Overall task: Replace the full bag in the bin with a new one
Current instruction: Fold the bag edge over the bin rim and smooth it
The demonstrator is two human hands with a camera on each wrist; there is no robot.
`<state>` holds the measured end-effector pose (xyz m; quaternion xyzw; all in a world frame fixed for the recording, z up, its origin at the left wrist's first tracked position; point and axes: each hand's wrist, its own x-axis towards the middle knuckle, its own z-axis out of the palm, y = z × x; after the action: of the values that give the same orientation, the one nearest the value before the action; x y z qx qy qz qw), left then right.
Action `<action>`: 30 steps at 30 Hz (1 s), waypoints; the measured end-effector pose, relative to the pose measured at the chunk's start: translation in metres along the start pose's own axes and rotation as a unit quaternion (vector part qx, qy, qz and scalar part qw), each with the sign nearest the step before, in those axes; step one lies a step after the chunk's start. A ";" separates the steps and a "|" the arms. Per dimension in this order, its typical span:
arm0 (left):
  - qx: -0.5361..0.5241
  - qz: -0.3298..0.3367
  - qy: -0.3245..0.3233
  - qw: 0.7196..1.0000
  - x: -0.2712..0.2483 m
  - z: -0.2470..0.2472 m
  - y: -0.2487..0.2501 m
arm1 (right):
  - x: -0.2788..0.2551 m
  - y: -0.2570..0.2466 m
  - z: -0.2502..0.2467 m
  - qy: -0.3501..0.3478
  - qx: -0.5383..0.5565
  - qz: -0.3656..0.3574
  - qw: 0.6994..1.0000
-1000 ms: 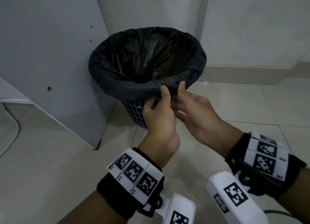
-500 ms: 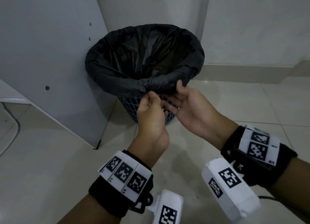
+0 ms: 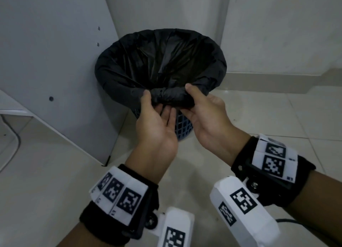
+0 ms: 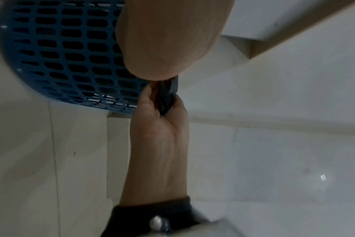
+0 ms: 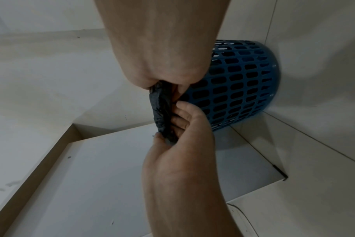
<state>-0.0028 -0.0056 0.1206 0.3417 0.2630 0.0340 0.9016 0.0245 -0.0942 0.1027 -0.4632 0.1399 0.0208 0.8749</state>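
A blue lattice bin [image 3: 182, 124] stands on the floor in a corner, lined with a black bag [image 3: 161, 61] whose edge is folded over the rim. At the near rim both hands hold the bunched, rolled bag edge [image 3: 171, 97], thumbs on top and fingers under it. My left hand [image 3: 156, 103] grips its left end and my right hand [image 3: 187, 100] its right end. The right wrist view shows the bag edge [image 5: 162, 112] pinched between the two hands beside the bin [image 5: 243, 83]. In the left wrist view the bag edge [image 4: 168, 96] is likewise held, next to the bin [image 4: 71, 56].
A grey cabinet panel [image 3: 55, 61] stands close on the bin's left, and white walls [image 3: 277, 34] close in behind and to the right. A cable [image 3: 13, 145] lies on the tiled floor [image 3: 268, 117] at far left.
Both hands have turned palm up and taken hold of the rolled bag edge at the near rim, bunching it. Earlier the left hand was curled just under the rim.
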 end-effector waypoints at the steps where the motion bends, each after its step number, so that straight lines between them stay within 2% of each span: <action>1: 0.000 -0.001 -0.004 1.000 0.002 -0.002 0.000 | 0.000 0.000 0.001 0.002 0.000 -0.003 1.000; 7: -0.005 0.013 0.022 1.000 0.012 -0.019 0.011 | -0.003 0.005 0.002 0.023 -0.002 -0.011 1.000; 12: 0.007 -0.015 0.053 0.998 0.025 -0.018 0.034 | -0.004 0.002 0.002 0.018 -0.013 -0.013 1.000; 18: -0.095 -0.033 0.041 0.994 0.030 -0.019 0.030 | -0.005 0.003 0.002 0.014 -0.016 -0.017 1.000; 24: -0.016 -0.016 0.063 0.998 0.033 -0.026 0.032 | -0.004 0.004 0.001 0.017 -0.007 -0.021 1.000; 28: -0.015 0.032 0.011 0.999 0.028 -0.026 0.036 | -0.003 0.003 0.001 0.017 -0.019 -0.026 0.999; 30: -0.005 0.038 0.009 0.999 0.030 -0.023 0.036 | -0.001 0.001 0.001 0.014 -0.021 -0.027 0.999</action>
<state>0.0160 0.0432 0.1150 0.3468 0.2579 0.0722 0.8989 0.0232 -0.0929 0.1023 -0.4849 0.1390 -0.0060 0.8635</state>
